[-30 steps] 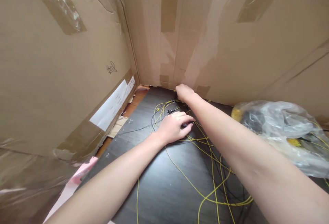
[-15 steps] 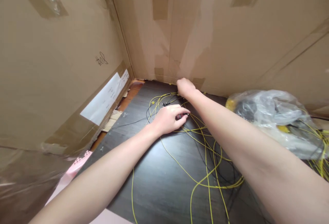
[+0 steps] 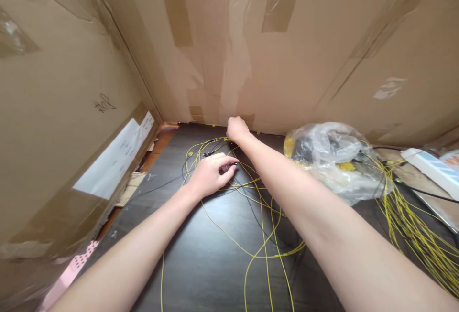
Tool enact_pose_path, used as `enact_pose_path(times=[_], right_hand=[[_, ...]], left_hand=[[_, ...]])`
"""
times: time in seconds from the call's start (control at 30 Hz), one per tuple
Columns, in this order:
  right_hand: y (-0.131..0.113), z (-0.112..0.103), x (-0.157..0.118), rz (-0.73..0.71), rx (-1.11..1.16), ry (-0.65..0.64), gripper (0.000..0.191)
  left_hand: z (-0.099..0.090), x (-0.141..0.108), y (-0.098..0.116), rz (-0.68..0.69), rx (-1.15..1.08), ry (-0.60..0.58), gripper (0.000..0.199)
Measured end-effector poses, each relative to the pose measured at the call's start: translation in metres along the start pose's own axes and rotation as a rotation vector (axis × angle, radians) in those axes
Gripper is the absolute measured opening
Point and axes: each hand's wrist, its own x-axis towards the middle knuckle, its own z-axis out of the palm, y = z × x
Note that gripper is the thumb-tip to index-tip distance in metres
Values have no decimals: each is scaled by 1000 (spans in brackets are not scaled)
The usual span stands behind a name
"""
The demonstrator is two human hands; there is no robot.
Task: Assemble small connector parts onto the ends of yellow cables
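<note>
My left hand [image 3: 211, 176] lies palm down on a dark table [image 3: 215, 264], its fingers pinched on a small black connector [image 3: 231, 165] among thin yellow cables [image 3: 265, 235] and black wires. My right hand [image 3: 236, 128] reaches to the far edge of the table, closed into a fist against the cardboard wall; what it holds is hidden. Loops of yellow cable spread between both forearms.
Taped cardboard walls [image 3: 251, 49] enclose the table at the back and left. A crumpled clear plastic bag [image 3: 333, 156] with yellow and black parts sits at right, a bundle of yellow cables [image 3: 412, 226] beside it. A white box [image 3: 430, 166] lies far right.
The view has swung to the right, bringing the cable bundle and white box into sight. Both hands stay in the same spots on the cables.
</note>
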Motion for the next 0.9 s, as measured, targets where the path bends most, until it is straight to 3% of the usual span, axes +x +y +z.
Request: enact_pose_path(times=[0.33, 0.53, 0.77, 0.9], right_hand=[[39, -12, 5, -101, -9, -66, 34], [36, -11, 4, -134, -57, -94, 34], [25, -9, 1, -53, -51, -15, 33], [23, -12, -21, -117, 27, 123, 32]], left_hand=[[2, 1, 1, -25, -4, -2, 19], [2, 1, 2, -40, -9, 12, 19], [3, 1, 0, -33, -16, 31, 18], [4, 1, -3, -19, -42, 55, 18]])
